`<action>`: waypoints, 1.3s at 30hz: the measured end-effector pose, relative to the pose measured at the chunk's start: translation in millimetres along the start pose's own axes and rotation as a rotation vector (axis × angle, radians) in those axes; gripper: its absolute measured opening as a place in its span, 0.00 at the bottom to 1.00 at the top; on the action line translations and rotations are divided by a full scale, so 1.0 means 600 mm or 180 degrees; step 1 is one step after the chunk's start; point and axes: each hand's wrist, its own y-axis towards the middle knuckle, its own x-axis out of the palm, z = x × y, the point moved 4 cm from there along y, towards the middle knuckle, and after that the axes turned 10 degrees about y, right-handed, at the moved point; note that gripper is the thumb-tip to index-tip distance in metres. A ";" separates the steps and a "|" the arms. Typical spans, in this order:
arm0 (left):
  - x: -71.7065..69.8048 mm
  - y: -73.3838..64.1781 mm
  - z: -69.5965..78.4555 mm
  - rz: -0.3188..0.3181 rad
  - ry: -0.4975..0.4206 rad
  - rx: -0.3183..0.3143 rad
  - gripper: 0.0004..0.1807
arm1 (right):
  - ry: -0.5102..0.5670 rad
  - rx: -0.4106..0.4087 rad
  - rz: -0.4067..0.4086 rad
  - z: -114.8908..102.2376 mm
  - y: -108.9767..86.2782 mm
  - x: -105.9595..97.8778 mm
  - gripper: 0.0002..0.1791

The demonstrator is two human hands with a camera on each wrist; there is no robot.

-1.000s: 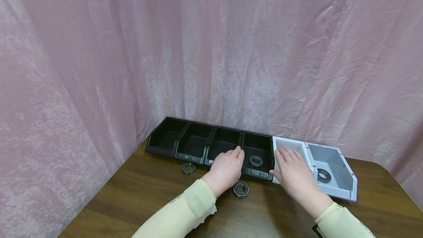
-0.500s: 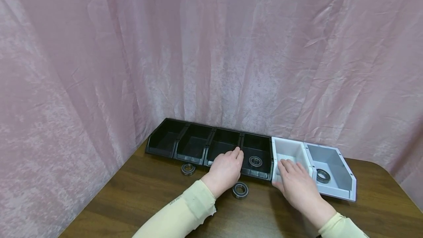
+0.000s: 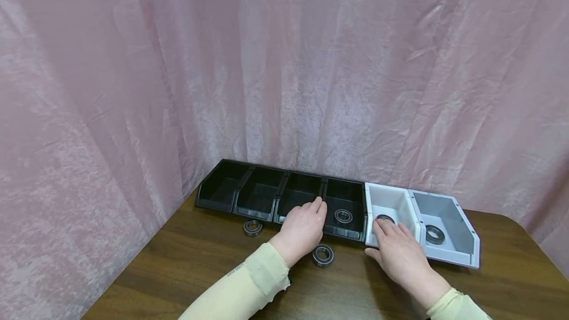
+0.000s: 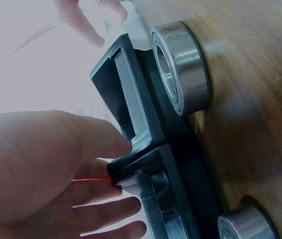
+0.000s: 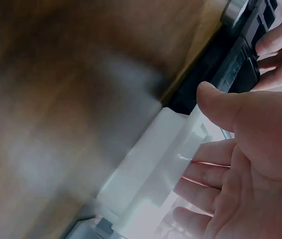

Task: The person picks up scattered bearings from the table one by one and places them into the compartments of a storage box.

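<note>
My left hand pinches the divider between two black bins, thumb on one side and fingers on the other, as the left wrist view shows on the black bin. My right hand is held with fingers extended over the front of the white bin. Just beyond its fingertips a ball bearing lies in that bin, partly hidden by them. The right wrist view shows an empty palm beside the white bin's front wall. Another bearing lies in the rightmost black bin.
A pale grey bin at the right end holds a bearing. Two more bearings stand before the black bins on the wooden table: a near bearing and a left bearing. A pink curtain hangs behind.
My right hand has drawn back toward the front of the white bin, and the bearing inside has come into view. The left hand has kept its hold.
</note>
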 end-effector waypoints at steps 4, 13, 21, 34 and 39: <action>0.003 0.002 0.000 -0.0023 0.0001 0.0001 0.27 | 0.0019 0.0049 -0.0088 0.000 -0.003 0.005 0.36; 0.006 0.004 0.002 -0.0031 -0.0012 0.0012 0.27 | -0.0026 0.0128 -0.0180 -0.004 -0.005 0.005 0.35; 0.003 0.004 0.001 -0.0004 0.0017 0.0009 0.28 | -0.0085 0.0092 -0.0122 -0.013 -0.008 -0.006 0.30; -0.003 0.001 0.000 0.0096 -0.0001 0.0031 0.27 | -0.0032 0.0179 -0.0201 -0.017 -0.010 -0.011 0.30; -0.002 0.001 0.001 0.0124 0.0007 0.0052 0.26 | -0.0004 0.0188 -0.0152 -0.017 -0.014 -0.013 0.33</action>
